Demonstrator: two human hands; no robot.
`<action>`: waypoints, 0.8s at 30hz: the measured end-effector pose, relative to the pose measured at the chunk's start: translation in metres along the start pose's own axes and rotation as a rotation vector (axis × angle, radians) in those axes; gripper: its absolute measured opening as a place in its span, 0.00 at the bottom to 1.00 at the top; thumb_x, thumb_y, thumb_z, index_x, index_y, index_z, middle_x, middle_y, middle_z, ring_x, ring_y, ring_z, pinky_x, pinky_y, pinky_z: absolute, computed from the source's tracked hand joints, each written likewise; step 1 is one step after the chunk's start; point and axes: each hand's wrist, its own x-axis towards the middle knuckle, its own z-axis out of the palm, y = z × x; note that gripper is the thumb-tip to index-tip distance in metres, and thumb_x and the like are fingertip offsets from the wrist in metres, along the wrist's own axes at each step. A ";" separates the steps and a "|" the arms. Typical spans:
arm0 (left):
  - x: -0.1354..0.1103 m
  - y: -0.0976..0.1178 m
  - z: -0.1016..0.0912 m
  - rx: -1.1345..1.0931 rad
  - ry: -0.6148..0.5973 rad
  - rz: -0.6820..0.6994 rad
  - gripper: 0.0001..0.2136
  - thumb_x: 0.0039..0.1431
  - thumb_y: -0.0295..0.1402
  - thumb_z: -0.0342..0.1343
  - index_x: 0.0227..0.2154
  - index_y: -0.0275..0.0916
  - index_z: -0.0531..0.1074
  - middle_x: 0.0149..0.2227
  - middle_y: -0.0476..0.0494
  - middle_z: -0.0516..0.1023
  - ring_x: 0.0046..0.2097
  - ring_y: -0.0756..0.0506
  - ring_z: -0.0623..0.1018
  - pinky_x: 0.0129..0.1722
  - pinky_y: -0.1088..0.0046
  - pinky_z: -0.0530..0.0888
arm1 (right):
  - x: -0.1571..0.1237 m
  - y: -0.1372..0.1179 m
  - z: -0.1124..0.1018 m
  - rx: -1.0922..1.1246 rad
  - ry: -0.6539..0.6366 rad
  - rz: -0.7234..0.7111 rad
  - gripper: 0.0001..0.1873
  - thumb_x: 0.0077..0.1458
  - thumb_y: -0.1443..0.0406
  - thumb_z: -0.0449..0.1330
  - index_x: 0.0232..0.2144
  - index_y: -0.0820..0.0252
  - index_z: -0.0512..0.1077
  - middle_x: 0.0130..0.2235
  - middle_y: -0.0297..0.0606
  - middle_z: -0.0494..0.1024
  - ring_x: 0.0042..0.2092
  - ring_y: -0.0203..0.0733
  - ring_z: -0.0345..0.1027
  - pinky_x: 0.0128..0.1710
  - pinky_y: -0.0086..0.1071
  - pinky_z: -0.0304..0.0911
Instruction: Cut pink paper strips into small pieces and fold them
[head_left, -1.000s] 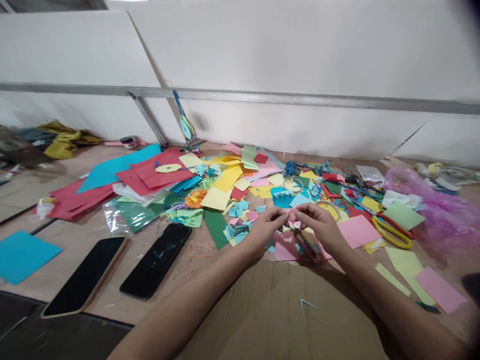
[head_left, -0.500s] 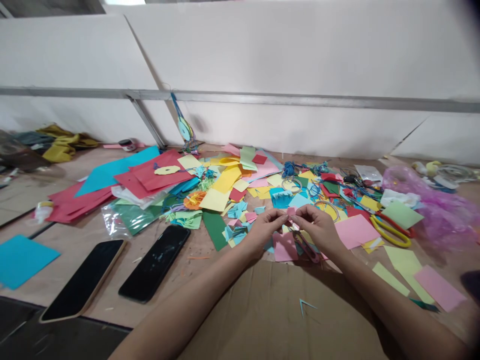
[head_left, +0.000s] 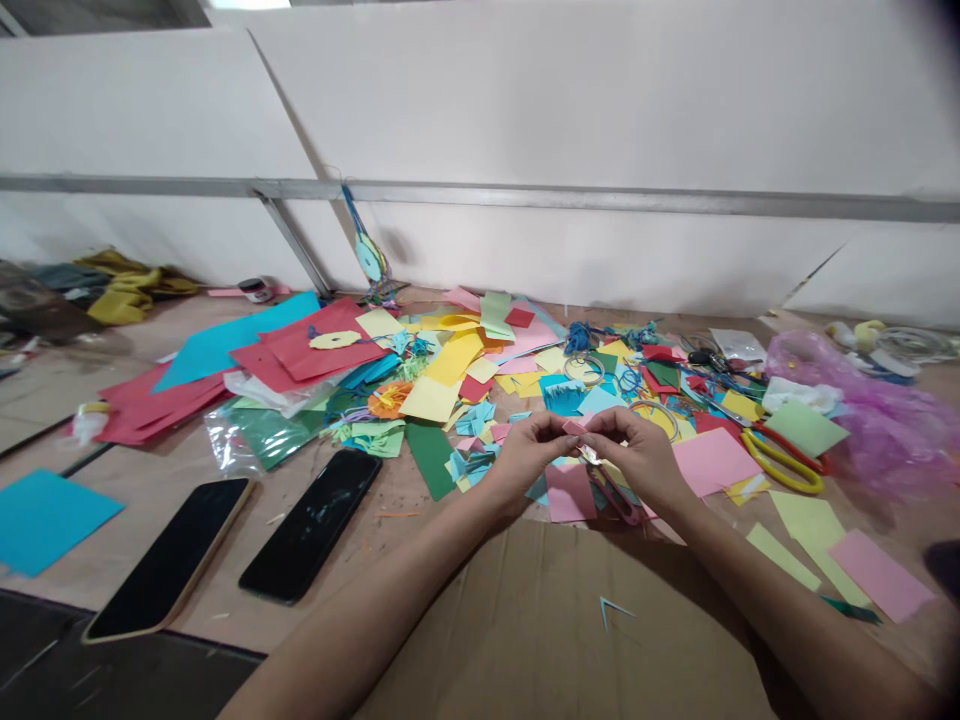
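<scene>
A small piece of pink paper (head_left: 574, 427) is pinched between my two hands, above the heap of coloured scraps. My left hand (head_left: 534, 455) grips it from the left with thumb and forefinger. From the other side my right hand (head_left: 637, 452) holds it, its fingertips close to the left ones. Just below the right fingers are scissors with a pink handle (head_left: 626, 508), partly covered; whether the hand touches them I cannot tell. A pink paper square (head_left: 570, 492) lies beneath the hands, and small blue and pink scraps (head_left: 472, 462) are heaped to the left.
Two phones (head_left: 311, 525) (head_left: 169, 560) lie to the left. Yellow-handled scissors (head_left: 784, 465) and a purple plastic bag (head_left: 870, 415) are on the right. Brown cardboard (head_left: 570, 620) with a blue V-shaped scrap (head_left: 615, 608) lies in front. Red sheets (head_left: 322, 350) are stacked at back left.
My hands stay almost in place, with the fingers shifting slightly around the pink paper. The paper has tilted and sits a little lower and further left.
</scene>
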 end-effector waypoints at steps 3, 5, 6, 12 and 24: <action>-0.001 0.002 0.000 0.011 0.010 -0.022 0.16 0.43 0.41 0.72 0.30 0.36 0.77 0.30 0.45 0.79 0.33 0.48 0.77 0.36 0.71 0.72 | 0.002 0.000 -0.001 0.029 -0.027 0.027 0.21 0.49 0.47 0.68 0.29 0.58 0.74 0.30 0.37 0.79 0.32 0.41 0.72 0.32 0.34 0.67; -0.001 0.004 -0.001 0.012 0.015 -0.018 0.16 0.43 0.41 0.72 0.29 0.36 0.76 0.29 0.46 0.78 0.33 0.49 0.76 0.35 0.72 0.72 | 0.004 -0.002 -0.006 -0.004 -0.047 0.028 0.20 0.51 0.47 0.66 0.32 0.58 0.74 0.32 0.37 0.79 0.34 0.42 0.72 0.33 0.33 0.66; 0.000 0.005 -0.001 0.012 0.017 -0.009 0.16 0.44 0.41 0.72 0.29 0.36 0.76 0.29 0.46 0.78 0.33 0.49 0.76 0.35 0.72 0.72 | 0.005 -0.003 -0.009 -0.057 -0.061 0.023 0.19 0.54 0.48 0.64 0.33 0.58 0.74 0.33 0.37 0.79 0.34 0.41 0.72 0.33 0.33 0.65; 0.002 0.008 -0.006 -0.034 0.055 0.020 0.15 0.45 0.40 0.71 0.30 0.36 0.75 0.32 0.46 0.80 0.33 0.49 0.77 0.38 0.71 0.73 | 0.002 -0.009 -0.029 -0.915 -0.359 0.052 0.10 0.57 0.57 0.59 0.32 0.56 0.72 0.32 0.37 0.78 0.32 0.42 0.69 0.28 0.31 0.50; 0.003 0.002 -0.008 -0.060 0.053 0.003 0.17 0.45 0.42 0.72 0.32 0.35 0.76 0.36 0.41 0.83 0.37 0.45 0.81 0.42 0.66 0.74 | 0.000 0.000 -0.019 -0.994 -0.389 0.171 0.07 0.53 0.68 0.58 0.37 0.58 0.70 0.33 0.43 0.78 0.30 0.44 0.69 0.27 0.32 0.44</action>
